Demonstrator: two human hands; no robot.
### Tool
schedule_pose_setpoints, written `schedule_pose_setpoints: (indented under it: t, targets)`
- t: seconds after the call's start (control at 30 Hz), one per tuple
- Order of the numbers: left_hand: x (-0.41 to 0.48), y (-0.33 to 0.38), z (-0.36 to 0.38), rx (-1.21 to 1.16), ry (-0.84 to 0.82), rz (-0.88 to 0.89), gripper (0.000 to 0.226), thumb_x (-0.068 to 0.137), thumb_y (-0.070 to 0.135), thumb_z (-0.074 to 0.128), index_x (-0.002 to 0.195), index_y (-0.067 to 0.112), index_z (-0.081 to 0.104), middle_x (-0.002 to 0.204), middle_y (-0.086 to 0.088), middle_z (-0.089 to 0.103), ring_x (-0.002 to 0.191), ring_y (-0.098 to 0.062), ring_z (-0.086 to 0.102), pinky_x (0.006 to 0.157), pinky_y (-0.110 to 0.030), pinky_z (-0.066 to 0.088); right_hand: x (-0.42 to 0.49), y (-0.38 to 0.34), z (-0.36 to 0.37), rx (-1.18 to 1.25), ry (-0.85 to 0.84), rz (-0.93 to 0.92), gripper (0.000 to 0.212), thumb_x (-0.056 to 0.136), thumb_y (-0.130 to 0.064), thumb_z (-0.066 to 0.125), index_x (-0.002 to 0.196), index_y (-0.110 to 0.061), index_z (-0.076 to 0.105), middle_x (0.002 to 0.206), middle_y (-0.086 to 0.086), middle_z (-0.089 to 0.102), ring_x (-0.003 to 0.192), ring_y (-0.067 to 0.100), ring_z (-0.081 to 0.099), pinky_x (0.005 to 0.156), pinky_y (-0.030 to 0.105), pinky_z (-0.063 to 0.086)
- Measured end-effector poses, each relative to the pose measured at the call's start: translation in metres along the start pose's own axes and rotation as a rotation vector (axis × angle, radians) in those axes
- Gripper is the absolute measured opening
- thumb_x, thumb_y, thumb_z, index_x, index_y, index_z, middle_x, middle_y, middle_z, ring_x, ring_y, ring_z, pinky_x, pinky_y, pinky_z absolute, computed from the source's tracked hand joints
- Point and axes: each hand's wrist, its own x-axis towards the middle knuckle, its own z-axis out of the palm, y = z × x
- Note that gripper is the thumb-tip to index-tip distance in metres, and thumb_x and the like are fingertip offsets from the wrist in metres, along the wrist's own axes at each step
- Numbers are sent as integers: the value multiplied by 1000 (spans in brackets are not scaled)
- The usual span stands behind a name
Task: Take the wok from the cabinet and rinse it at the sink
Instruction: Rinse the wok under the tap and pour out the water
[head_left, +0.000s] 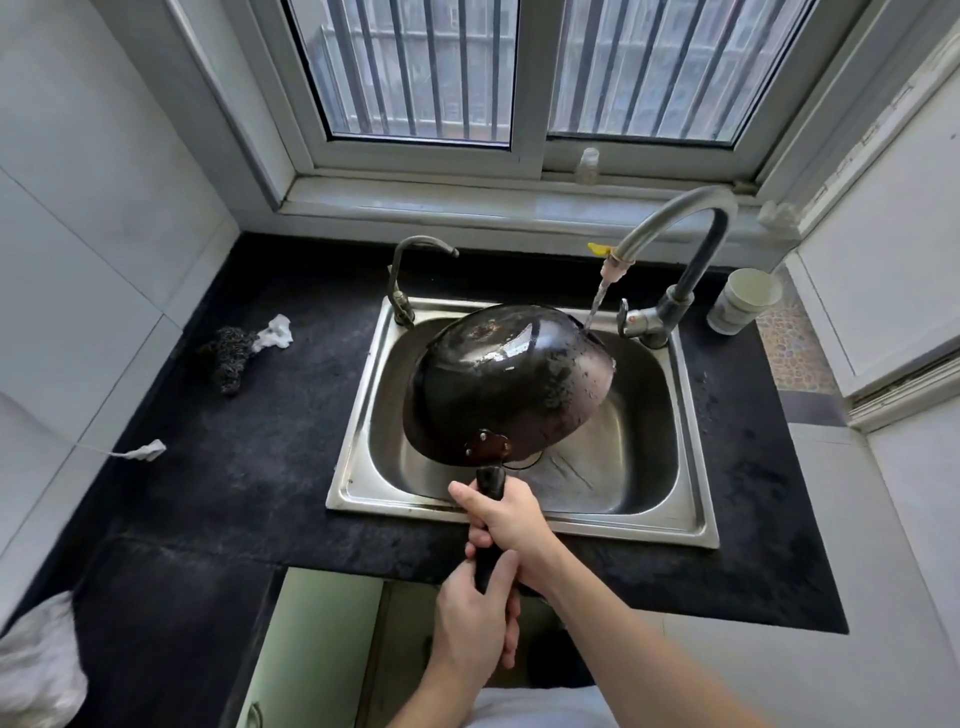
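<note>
The black wok (511, 382) is tipped up over the steel sink (363, 415), its dark outer bottom facing me and its far rim under the tap. Water runs from the tall curved faucet (675, 228) onto that far rim. My right hand (506, 517) grips the black handle close to the wok. My left hand (475, 618) grips the same handle at its near end, just in front of the counter edge. The inside of the wok is hidden from me.
A second, smaller tap (410, 270) stands at the sink's back left. A steel scourer (228, 358) and a white scrap lie on the black counter (249, 467) to the left. A white cup (743, 301) stands at the right. An open cabinet door (311, 649) is below.
</note>
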Motion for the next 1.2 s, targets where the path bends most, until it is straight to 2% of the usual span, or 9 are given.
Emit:
schedule_pose_setpoints:
  t: [0.13,0.23,0.33,0.53,0.93,1.2]
  targets:
    - [3,-5,0,-46,-58,-10,37,98,33,50,79,3,55,48,-6,54,31,-21,44,32,-24,34,-2,1,-5,5,-60,-40,30,95,-20,68,74,-15,48,54,-3,40,42,10,38,49,30,50]
    - [5,-5,2,-133,-111,-47,29,100,31,48,90,5,56,54,-8,58,32,-23,44,36,-25,36,-3,0,-7,10,-82,-55,28,95,-20,69,77,-14,48,55,-2,40,42,11,39,50,30,50]
    - [6,-5,4,-168,-121,-80,28,99,32,48,96,5,55,53,-7,52,33,-21,43,34,-23,35,-3,-2,-10,14,-95,-55,25,94,-19,69,84,-10,48,56,-1,41,43,11,39,50,30,50]
    - [3,-8,10,-157,-89,-41,28,99,35,48,93,9,58,51,-6,49,34,-21,44,39,-28,38,-8,-6,-13,-36,-136,-65,24,95,-20,68,85,-10,48,56,1,42,44,13,40,52,31,51]
    - [9,8,23,-249,-164,28,23,100,30,45,100,8,53,50,-4,47,30,-18,40,31,-23,35,-4,-28,-23,-116,-71,-119,23,94,-15,67,89,-10,45,54,1,39,42,14,37,49,31,50]
    - [22,20,38,-274,-176,27,30,95,37,48,98,8,53,52,-6,47,29,-18,40,32,-23,36,5,-42,-39,-161,-76,-160,23,95,-16,67,85,-10,47,53,3,40,42,15,38,48,29,48]
